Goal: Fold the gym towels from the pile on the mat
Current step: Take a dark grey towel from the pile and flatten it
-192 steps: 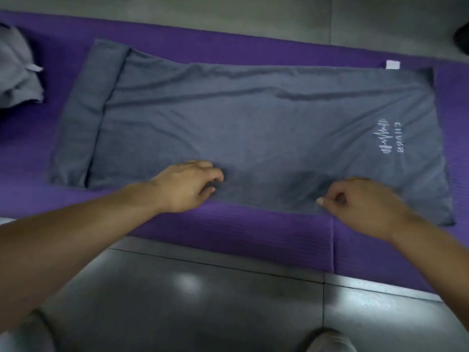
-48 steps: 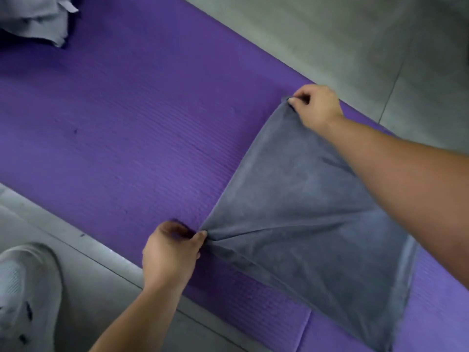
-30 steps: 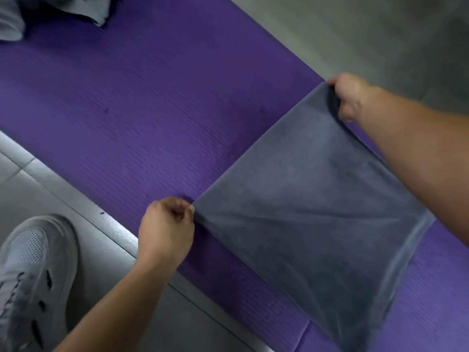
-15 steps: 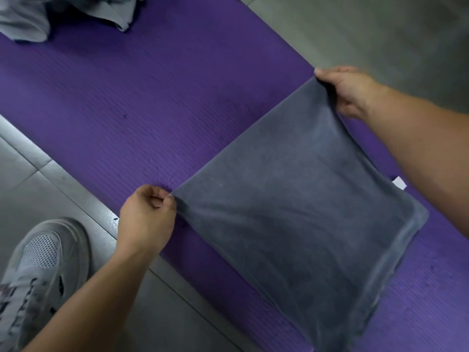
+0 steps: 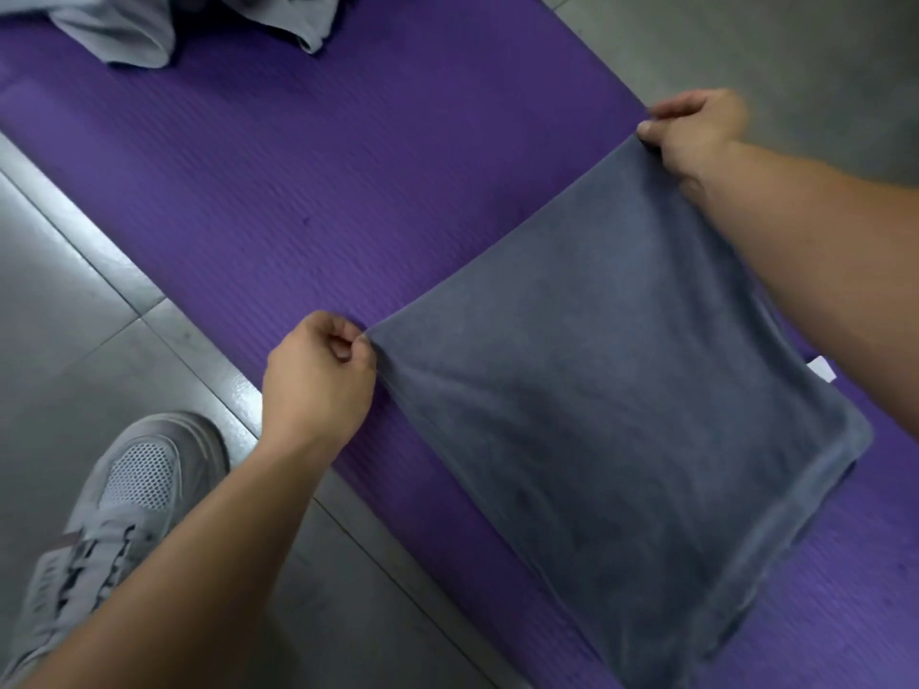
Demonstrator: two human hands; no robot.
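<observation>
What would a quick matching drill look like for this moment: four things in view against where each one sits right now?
Things:
1 folded towel
2 towel pile
3 shoe
4 white tag

Places:
A on the tiled floor beside the mat
B top left of the view, on the mat
C pinched at two corners by the left hand and right hand
D poking out at the folded towel's right side

Pairs: 1-C, 2-B, 3-A, 4-D

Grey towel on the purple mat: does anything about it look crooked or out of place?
Nothing damaged. The grey towel is folded into a rough square, with creases fanning from the corner the left hand pinches; the right hand pinches the far corner. A small white tag pokes out of its right edge.
</observation>
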